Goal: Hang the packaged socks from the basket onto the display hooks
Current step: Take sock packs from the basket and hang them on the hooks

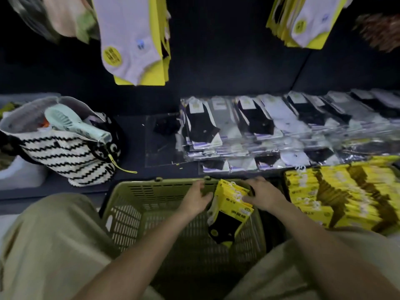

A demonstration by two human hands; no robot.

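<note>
So both hands are over the olive-green slotted plastic basket [134,213], which sits between the person's knees in beige trousers [43,245]. The task item, a bunch of yellow-carded packs of black socks [232,205], is held up above the basket's right half, tilted, with the black sock end hanging down into it.

The right hand [263,197] has a proper grip on the top of the cards, thumb across the front and fingers curled behind. The left hand [195,199] is curled in at the bunch's left edge. It looks like the fingertips meet the card, but honestly I can't tell if it's actually pinching or just touching.

Around it:
- Just right of the basket is a big pile of yellow-carded sock packs [337,191], close to the right forearm.
- Behind the basket, on the dark shelf [134,148], are overlapping rows of clear-wrapped black, white and grey socks [259,126]. These lie between the basket and the dark back panel [216,50].
- To the left on the shelf is a black-and-white zigzag knitted tote bag [65,156] with a pale mint handheld fan [75,124] poking out the top.
- Up top, two bunches of white socks on yellow cards are hanging, one left [134,44] and one right [307,22], pretty blurry.
</note>
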